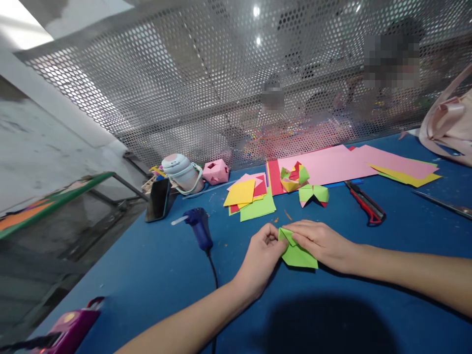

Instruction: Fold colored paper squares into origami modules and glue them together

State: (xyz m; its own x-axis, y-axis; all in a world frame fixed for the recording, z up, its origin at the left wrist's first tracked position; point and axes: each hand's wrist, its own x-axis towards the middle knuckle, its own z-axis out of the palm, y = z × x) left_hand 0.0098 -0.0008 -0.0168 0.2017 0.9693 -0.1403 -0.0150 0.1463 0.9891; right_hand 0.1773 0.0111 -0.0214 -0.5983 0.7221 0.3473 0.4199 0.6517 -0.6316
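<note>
A partly folded piece of green paper [300, 256] lies on the blue table between my two hands. My left hand [263, 250] pinches its left edge between thumb and curled fingers. Across the paper's upper right side, my right hand [320, 241] presses with its fingers together, gripping the fold. Just beyond my hands stands a folded green and pink paper piece [314, 195]. Behind that sits a green, yellow and red folded paper model [294, 177]. A pile of yellow, red, pink and green paper squares [258, 209] rests to the left of these.
On the left are a blue glue gun [199, 228] with its cord, a phone [158, 200], a lidded cup [182, 174] and a pink paper ball [216, 172]. Rightward lie a red cutter knife [366, 204], pink sheets [324, 167] and a bag [452, 123]. A perforated metal screen [206, 88] borders the back.
</note>
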